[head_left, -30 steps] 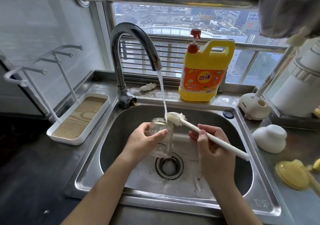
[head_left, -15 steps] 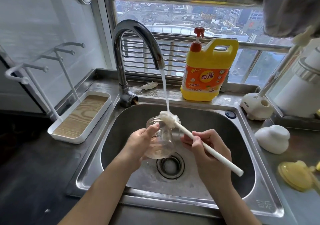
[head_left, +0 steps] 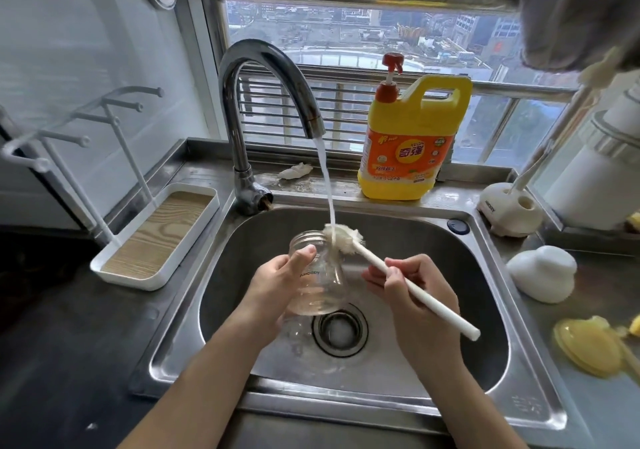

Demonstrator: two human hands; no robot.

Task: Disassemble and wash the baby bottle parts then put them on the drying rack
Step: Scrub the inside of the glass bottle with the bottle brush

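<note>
**Glass bottle and brush held under the running tap**

Well to the left of the left grip, a white plastic drying rack [head_left: 133, 281] sits on the dark steel table [head_left: 69, 344]. It is a long tray with a wood-grain floor and thin white pegs rising along its far side.

Both hands are over the bowl of the rounded stainless steel sink [head_left: 530, 379]. The bowl's walls stand well apart from them on every side.

The left hand [head_left: 277, 282] has its grip clamped round a clear glass baby bottle [head_left: 320, 289]. The thumb lies across the front near the neck. The bottle's open mouth points up and away, and its base points toward the round ribbed drain [head_left: 341, 329].

Above and behind this grip, the curved chrome tap [head_left: 263, 78] sends a thin stream of water [head_left: 325, 178] onto the fluffy white head of a bottle brush [head_left: 344, 239]. The brush head lies against the right side of the bottle's mouth.

The right hand [head_left: 422, 310] grips the brush's smooth white round handle, its fingers closed round it near mid-length. The free end sticks out to the lower right.

Behind the right grip, a yellow plastic detergent jug [head_left: 412, 144] with a red pump stands on the ledge. To the right of that grip, on the table and well apart from it, rest a white domed cap [head_left: 542, 274] and a translucent yellow round piece [head_left: 588, 348].
</note>
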